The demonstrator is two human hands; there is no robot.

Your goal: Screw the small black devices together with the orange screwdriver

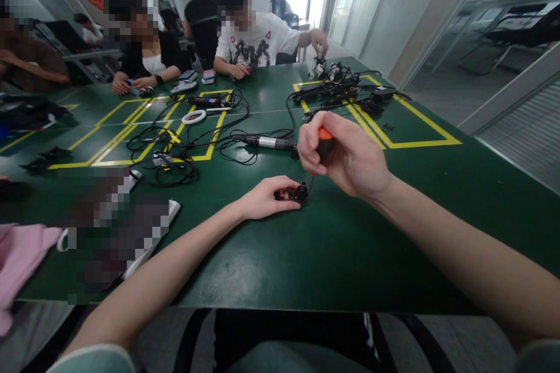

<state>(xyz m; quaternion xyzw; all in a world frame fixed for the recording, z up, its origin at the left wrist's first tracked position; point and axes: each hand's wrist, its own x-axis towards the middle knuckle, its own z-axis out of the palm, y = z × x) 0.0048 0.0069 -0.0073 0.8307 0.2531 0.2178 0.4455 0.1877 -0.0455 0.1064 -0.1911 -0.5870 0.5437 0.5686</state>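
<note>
My right hand (345, 154) is wrapped round the orange and black handle of a screwdriver (324, 143). Its thin shaft points down toward a small round black part (301, 192) on the green table. Whether the tip touches the part, I cannot tell. The fingers and thumb of my left hand (269, 197) close round that black part and keep it against the tabletop. A short tube-like piece sticks up from the part's top. Just beyond my hands lies a silver and black cylindrical tool (273, 143) with a cable.
Tangled black cables (170, 151) spread over the left middle, around a white ring (193, 117). More cables and connectors (336, 87) are heaped at the back right. Two blurred flat devices (131, 239) lie left of my left arm. Co-workers (262, 41) sit across the green table (371, 262).
</note>
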